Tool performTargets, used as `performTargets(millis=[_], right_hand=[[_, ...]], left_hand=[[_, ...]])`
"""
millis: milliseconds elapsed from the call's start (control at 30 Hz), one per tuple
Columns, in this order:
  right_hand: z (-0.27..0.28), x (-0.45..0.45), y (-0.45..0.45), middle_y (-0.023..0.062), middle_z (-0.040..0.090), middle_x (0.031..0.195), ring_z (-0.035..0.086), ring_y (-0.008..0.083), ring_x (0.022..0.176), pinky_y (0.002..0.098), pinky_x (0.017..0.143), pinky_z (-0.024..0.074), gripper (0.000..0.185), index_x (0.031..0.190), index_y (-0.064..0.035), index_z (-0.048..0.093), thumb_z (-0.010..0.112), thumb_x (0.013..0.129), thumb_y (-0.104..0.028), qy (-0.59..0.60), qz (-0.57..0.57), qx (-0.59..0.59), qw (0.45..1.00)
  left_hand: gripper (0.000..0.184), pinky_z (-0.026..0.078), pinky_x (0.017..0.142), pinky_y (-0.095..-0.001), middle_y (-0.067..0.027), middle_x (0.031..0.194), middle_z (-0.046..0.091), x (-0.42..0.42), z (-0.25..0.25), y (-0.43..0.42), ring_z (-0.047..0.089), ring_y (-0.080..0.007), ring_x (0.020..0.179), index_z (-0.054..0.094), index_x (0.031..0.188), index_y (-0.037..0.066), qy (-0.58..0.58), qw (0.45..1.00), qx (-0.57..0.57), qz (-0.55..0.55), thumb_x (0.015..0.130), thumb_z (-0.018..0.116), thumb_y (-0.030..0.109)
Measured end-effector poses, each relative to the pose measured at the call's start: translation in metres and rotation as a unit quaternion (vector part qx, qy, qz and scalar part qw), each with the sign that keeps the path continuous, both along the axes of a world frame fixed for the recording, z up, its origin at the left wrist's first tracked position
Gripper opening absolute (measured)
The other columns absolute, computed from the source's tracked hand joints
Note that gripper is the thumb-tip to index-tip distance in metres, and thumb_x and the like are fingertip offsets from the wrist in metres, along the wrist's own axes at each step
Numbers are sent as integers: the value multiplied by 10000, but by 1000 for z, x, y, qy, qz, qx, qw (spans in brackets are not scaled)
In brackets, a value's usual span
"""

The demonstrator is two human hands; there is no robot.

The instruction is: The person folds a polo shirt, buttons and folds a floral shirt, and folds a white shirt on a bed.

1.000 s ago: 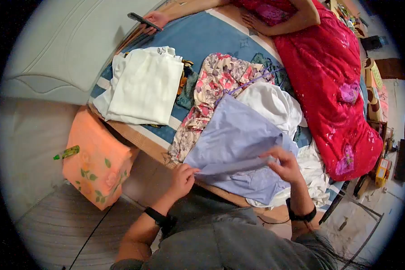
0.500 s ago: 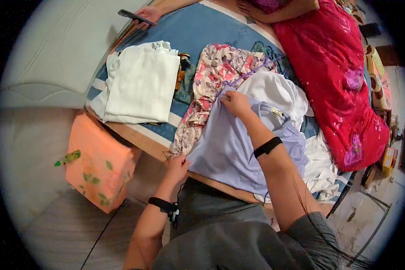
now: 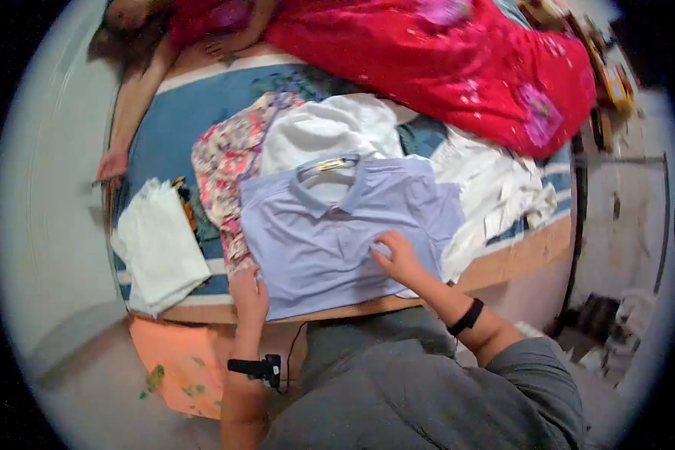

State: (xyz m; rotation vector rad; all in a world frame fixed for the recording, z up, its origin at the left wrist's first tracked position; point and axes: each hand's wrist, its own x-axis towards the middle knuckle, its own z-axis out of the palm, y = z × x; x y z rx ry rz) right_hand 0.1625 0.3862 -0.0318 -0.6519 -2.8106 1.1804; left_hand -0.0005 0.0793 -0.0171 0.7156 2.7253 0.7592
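A lavender polo shirt (image 3: 319, 259) lies spread face up at the front of the bed, collar away from me and a label showing inside the neck. My left hand (image 3: 249, 296) is at its lower left edge, fingers closed together on the cloth. Over the shirt's front, right of the buttons, my right hand (image 3: 401, 259) is open, thumb and fingers apart. A floral garment (image 3: 232, 161) lies along the shirt's left side, partly under it. Beyond the collar is a bunched white garment (image 3: 330, 127).
A folded white cloth (image 3: 161, 247) lies at the left, and a crumpled white garment (image 3: 487, 184) at the right. Across the far side of the bed (image 3: 180, 105) lies a person in red clothing (image 3: 427, 67). An orange cloth-covered object (image 3: 184, 360) stands below the bed's edge.
The shirt now lies flatter and squarer, its collar toward the far side. My right hand has left its upper edge and moved onto its front. The view has turned.
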Motion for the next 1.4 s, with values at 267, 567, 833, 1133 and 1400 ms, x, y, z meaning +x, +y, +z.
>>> performTargets(millis=[267, 567, 833, 1133, 1400], right_hand=[[-38, 160, 63, 129, 566, 905, 557, 227, 821, 326, 732, 457, 313, 963, -16, 555, 671, 694, -129, -74, -388, -50, 918], [-33, 148, 61, 165, 574, 876, 556, 320, 822, 381, 718, 448, 336, 956, 6, 552, 673, 676, -138, -17, -405, -51, 913], [-38, 159, 72, 132, 568, 746, 561, 296, 684, 413, 641, 439, 200, 830, -23, 597, 667, 689, -147, -86, -406, -147, 898], [-2, 171, 60, 116, 588, 847, 557, 291, 795, 386, 682, 426, 146, 790, -41, 587, 643, 692, -133, 68, -343, 5, 937], [72, 176, 36, 97, 584, 988, 547, 279, 875, 377, 770, 409, 186, 829, -66, 564, 650, 664, -57, 181, -154, -40, 971]], left_hand=[[253, 404, 835, -367, -129, 932, 594, -35, 18, 242, 535, -296, 908, 568, 997, 32, -67, 957, 129, -252, 749, 551, 77], [325, 457, 807, -362, -127, 956, 629, -23, -44, 390, 588, -277, 894, 576, 1062, 52, -90, 930, 1, -357, 767, 602, 186], [333, 480, 679, -335, -124, 896, 636, -11, -35, 415, 616, -235, 765, 614, 984, 86, -101, 898, -222, -365, 745, 640, 316], [137, 406, 635, -240, 0, 744, 547, -22, 11, 375, 490, -92, 697, 568, 860, 34, -371, 881, 45, -290, 795, 608, 147], [66, 388, 760, -219, -22, 881, 540, -35, 83, 292, 486, -95, 825, 551, 821, 37, -381, 872, 157, -264, 780, 603, 46]])
